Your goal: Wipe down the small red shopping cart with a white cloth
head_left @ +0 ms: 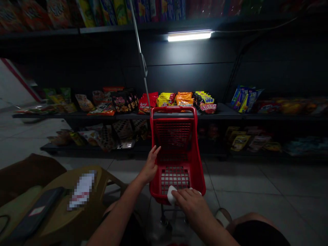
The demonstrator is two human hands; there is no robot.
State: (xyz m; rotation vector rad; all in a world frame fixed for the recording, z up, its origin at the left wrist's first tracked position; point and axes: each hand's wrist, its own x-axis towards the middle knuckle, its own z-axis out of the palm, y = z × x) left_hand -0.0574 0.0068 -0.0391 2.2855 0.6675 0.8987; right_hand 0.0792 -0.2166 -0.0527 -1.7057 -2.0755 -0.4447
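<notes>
A small red shopping cart (198,164) stands upright in front of me, its handle at the far end, by the shelf. My left hand (150,165) is at the cart's left side with its fingers stretched out and slightly apart; whether the palm presses on the rim I cannot tell. In my right hand (189,201) is a white cloth (171,194), bunched under the fingers against the cart's near rim. Part of the cloth is hidden by the hand. Through the basket's grid floor the pale tiles show.
Dark shelves (225,111) behind the cart carry snack packets (184,99) in several colours. A lit tube lamp (189,36) shines above them. To the left, a brown stool (99,184) bears a dark flat case (38,212) and a blurred-out paper (82,189). A thin metal rod (138,37) hangs behind the cart.
</notes>
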